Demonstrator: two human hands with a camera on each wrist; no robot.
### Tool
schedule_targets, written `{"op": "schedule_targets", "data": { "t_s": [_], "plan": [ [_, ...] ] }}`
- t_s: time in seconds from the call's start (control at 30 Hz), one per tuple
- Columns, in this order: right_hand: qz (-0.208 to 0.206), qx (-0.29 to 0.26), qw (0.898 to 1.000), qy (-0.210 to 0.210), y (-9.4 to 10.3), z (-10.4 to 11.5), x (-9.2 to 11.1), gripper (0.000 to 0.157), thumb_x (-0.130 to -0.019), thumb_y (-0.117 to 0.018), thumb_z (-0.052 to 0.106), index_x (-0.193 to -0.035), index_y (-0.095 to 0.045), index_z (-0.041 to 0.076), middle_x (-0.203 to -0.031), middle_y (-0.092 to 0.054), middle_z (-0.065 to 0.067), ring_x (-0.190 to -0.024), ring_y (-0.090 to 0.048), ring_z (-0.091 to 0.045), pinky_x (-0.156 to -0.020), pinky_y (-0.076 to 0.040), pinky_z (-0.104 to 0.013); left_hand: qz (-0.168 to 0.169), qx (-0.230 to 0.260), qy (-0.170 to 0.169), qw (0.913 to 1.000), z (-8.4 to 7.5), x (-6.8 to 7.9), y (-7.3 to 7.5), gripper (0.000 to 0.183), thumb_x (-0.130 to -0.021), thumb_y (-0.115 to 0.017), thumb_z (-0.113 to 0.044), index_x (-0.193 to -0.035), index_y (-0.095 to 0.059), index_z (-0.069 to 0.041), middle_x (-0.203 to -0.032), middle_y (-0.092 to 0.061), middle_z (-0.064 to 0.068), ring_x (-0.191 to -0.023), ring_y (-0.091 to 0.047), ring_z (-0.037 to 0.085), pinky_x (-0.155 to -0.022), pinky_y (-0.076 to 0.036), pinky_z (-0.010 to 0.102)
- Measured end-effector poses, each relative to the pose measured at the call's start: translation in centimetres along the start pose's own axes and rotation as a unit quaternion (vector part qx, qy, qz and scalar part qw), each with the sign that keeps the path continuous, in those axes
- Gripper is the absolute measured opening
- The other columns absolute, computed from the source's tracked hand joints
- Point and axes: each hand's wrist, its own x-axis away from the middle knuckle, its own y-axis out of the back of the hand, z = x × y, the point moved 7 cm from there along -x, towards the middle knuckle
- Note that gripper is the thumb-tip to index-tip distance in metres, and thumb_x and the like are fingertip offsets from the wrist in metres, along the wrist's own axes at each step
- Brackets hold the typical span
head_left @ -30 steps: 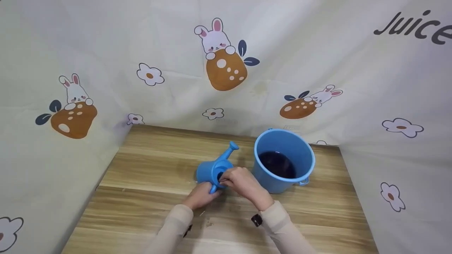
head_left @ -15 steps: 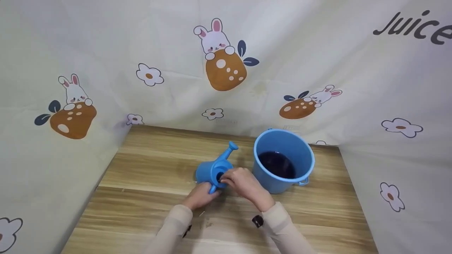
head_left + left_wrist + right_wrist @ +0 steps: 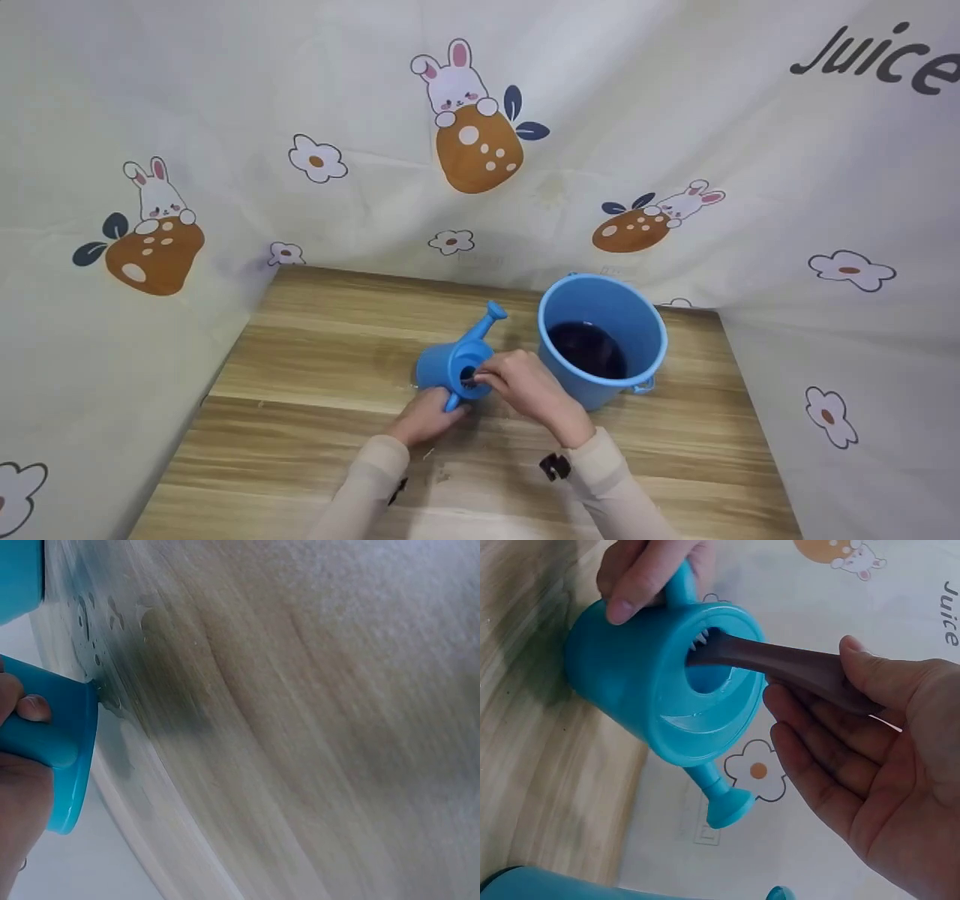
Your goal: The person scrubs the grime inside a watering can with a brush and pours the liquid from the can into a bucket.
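A small blue watering can (image 3: 437, 366) sits on the wooden table, its spout pointing away to the back right. My left hand (image 3: 424, 416) grips its handle; in the left wrist view the fingers wrap round that handle. Between thumb and fingers my right hand (image 3: 877, 735) pinches the dark brown handle of a brush (image 3: 795, 669). The brush's head reaches into the can's round top opening, where a few white bristles show at the edge. The rest of the head is hidden inside the can.
A larger blue bucket (image 3: 577, 391) with dark liquid (image 3: 589, 351) in it stands just right of the can. Water drops (image 3: 112, 619) lie on the tabletop by the can's base. A printed cloth (image 3: 360, 210) walls the table's back and sides.
My right hand has shifted slightly to the right, drawing the brush a little back from the can's opening. The left hand and the can stay where they were.
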Motion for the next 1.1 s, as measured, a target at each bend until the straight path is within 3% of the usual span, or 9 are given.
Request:
{"op": "schedule_targets", "data": {
  "t_s": [0.43, 0.67, 0.77, 1.1],
  "plan": [
    [0.003, -0.032, 0.999, -0.038, -0.9, -0.6, 0.0, 0.016, -0.096, -0.064, 0.024, -0.092, -0.076, 0.014, -0.085, -0.075, 0.001, -0.076, -0.07, -0.011, -0.071, -0.056, -0.027, 0.006, 0.01, 0.016, 0.9998, 0.3, 0.1, 0.0, 0.036, -0.093, -0.06, -0.029, -0.064, -0.038, -0.021, -0.057, -0.034, -0.011, -0.051, -0.036, 0.006, -0.051, -0.032, 0.023],
    [0.008, -0.04, 0.997, -0.066, -2.2, -1.0, -0.1, 0.016, -0.096, -0.064, 0.025, -0.091, -0.076, 0.015, -0.085, -0.075, 0.001, -0.074, -0.068, -0.01, -0.069, -0.054, -0.026, -0.012, -0.027, -0.015, 0.9995, 0.1, 0.0, 0.0, 0.037, -0.092, -0.061, -0.027, -0.065, -0.037, -0.021, -0.057, -0.033, -0.011, -0.051, -0.035, 0.006, -0.051, -0.03, 0.022],
    [0.007, -0.038, 0.997, -0.073, -2.9, -1.2, -0.2, 0.018, -0.096, -0.063, 0.027, -0.089, -0.075, 0.015, -0.083, -0.074, 0.001, -0.073, -0.067, -0.011, -0.069, -0.054, -0.026, -0.01, -0.025, -0.013, 0.9996, 0.1, -0.1, -0.1, 0.038, -0.093, -0.061, -0.028, -0.065, -0.037, -0.021, -0.057, -0.033, -0.011, -0.051, -0.034, 0.006, -0.051, -0.029, 0.022],
    [-0.035, -0.052, 0.996, -0.069, -3.6, -1.5, 0.2, 0.016, -0.096, -0.065, 0.024, -0.093, -0.075, 0.012, -0.087, -0.075, -0.001, -0.078, -0.07, -0.013, -0.072, -0.056, -0.028, -0.004, -0.028, -0.011, 0.9995, 0.1, -0.4, -0.2, 0.036, -0.092, -0.06, -0.027, -0.065, -0.037, -0.02, -0.056, -0.033, -0.011, -0.05, -0.034, 0.005, -0.051, -0.03, 0.022]
  ]
}}
